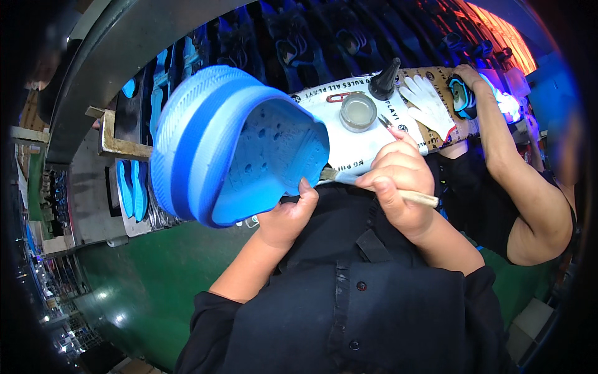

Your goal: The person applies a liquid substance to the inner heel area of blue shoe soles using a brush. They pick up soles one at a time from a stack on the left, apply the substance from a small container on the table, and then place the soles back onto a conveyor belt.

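My left hand (289, 215) grips the lower rim of a large blue foam shoe (193, 146), its thumb pressed to the edge. The shoe is tilted, with its hollow inside turned to the right; small holes show in there, and light and dark blue bands run round the outside. In my right hand (402, 181) is a paint brush with a pale wooden handle (418, 198). Its dark bristles (328, 175) are at the shoe's rim; whether they touch it I cannot tell. Behind that hand, a small pointed tool (386, 121) lies partly hidden.
On the white-covered table (327, 134) stand a glass jar (358, 113) of cloudy liquid and a black bottle (384, 81). A white glove (428, 103) lies beyond them. At right, a co-worker's arm (498, 134) reaches to a blue-and-black shoe (462, 100). Blue soles (132, 187) lie at left.
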Motion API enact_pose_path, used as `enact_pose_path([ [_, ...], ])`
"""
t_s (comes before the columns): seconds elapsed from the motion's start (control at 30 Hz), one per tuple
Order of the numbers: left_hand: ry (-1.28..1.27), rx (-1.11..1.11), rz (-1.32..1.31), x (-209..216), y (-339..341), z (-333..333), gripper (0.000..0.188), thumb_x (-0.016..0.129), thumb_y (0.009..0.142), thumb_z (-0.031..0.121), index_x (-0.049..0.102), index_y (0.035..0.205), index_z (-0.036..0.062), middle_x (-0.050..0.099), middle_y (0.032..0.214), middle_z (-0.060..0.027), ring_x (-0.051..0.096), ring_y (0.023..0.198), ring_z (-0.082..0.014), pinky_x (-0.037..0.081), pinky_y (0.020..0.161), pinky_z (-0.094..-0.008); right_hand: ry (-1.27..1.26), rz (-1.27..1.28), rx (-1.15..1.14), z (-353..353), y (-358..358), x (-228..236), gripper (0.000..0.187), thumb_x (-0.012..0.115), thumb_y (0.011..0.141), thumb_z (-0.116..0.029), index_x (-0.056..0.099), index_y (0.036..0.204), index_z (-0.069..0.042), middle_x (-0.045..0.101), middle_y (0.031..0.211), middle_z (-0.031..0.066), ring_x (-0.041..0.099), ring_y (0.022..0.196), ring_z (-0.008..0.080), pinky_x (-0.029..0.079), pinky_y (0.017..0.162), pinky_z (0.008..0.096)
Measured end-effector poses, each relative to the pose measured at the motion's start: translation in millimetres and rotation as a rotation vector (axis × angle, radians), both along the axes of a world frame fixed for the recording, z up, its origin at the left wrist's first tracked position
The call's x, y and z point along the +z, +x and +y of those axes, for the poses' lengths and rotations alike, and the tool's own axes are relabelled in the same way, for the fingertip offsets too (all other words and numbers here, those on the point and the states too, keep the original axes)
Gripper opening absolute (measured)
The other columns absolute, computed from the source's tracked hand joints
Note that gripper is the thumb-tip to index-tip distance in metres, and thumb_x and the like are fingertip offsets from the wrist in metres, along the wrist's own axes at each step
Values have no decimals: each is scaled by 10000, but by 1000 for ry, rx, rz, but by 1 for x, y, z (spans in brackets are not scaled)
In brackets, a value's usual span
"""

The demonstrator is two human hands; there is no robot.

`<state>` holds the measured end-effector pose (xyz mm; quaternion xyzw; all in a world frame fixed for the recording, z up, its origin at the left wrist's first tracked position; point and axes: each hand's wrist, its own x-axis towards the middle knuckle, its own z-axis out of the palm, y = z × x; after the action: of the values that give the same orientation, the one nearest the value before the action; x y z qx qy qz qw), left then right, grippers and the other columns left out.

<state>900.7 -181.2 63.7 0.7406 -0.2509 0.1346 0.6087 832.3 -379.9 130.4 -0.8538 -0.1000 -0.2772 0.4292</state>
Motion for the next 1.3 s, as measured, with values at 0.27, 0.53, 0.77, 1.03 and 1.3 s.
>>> enact_pose_path([
  [0.27, 21, -35, -96, -2, 4, 2, 305, 646, 720, -43, 542, 1007, -35, 621, 925, -119, 618, 785, -203, 501, 722, -306, -81, 48, 42, 2, -4, 0, 212, 634, 832, -229, 660, 669, -96, 568, 634, 5, 555, 686, 186, 341, 968, 437],
  [0.53, 87, -116, -104, -7, 5, 8, 446, 624, 746, -82, 431, 1145, -36, 585, 1024, -125, 603, 888, -177, 485, 790, -283, -73, 29, 8, 5, -1, -5, 198, 606, 849, -194, 682, 696, -95, 561, 627, 26, 557, 677, 193, 346, 947, 405],
  [0.77, 11, -48, -100, -5, 4, -2, 374, 642, 718, -62, 510, 1067, -36, 611, 971, -114, 619, 827, -192, 497, 746, -295, -58, 4, 1, 4, 0, -5, 183, 624, 831, -202, 678, 684, -106, 556, 625, 15, 550, 676, 193, 340, 950, 414],
  [1.03, -170, -37, 108, 8, 0, -8, 345, 654, 698, -51, 560, 1030, -47, 626, 943, -118, 624, 789, -199, 511, 717, -297, 123, 15, -21, 0, -3, -6, 196, 628, 834, -198, 672, 667, -107, 579, 631, 15, 555, 675, 190, 344, 932, 397],
  [1.3, -33, -126, 107, 2, 0, 4, 492, 595, 754, -71, 386, 1198, -53, 570, 1061, -140, 602, 904, -186, 485, 818, -295, 86, 26, -151, -1, -6, -2, 230, 572, 857, -97, 659, 645, -84, 586, 591, 27, 568, 673, 201, 362, 934, 378],
])
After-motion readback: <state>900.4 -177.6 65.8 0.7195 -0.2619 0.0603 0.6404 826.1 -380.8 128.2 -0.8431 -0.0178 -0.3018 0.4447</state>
